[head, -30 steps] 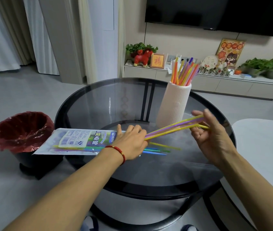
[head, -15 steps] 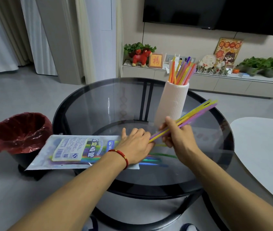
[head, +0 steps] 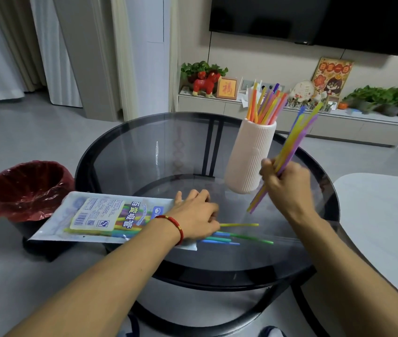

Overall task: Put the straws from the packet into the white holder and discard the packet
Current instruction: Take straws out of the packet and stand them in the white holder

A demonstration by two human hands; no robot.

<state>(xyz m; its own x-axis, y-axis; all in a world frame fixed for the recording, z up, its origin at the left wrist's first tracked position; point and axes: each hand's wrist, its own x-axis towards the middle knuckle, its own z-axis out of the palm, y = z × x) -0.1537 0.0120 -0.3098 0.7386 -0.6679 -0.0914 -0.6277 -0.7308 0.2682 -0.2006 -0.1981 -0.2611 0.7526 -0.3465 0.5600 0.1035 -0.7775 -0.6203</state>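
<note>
A ribbed white holder (head: 251, 156) stands on the round glass table (head: 144, 152) with several coloured straws (head: 265, 105) sticking out of its top. My right hand (head: 288, 186) grips a bundle of yellow and purple straws (head: 293, 144), tilted steeply just right of the holder. The clear straw packet (head: 100, 215) lies flat over the table's left edge. My left hand (head: 196, 216) presses down on the packet's open end. A few green, blue and yellow straws (head: 239, 235) stick out from under that hand onto the glass.
A black bin with a red liner (head: 23, 188) stands on the floor left of the table, beside the packet. A white tabletop (head: 385, 229) sits at the right. A low cabinet (head: 290, 120) with ornaments and plants runs along the far wall.
My right hand has pulled the bundle of straws clear of the packet, swung it from near flat to steeply upright and carried it up beside the holder. My left hand stays on the packet.
</note>
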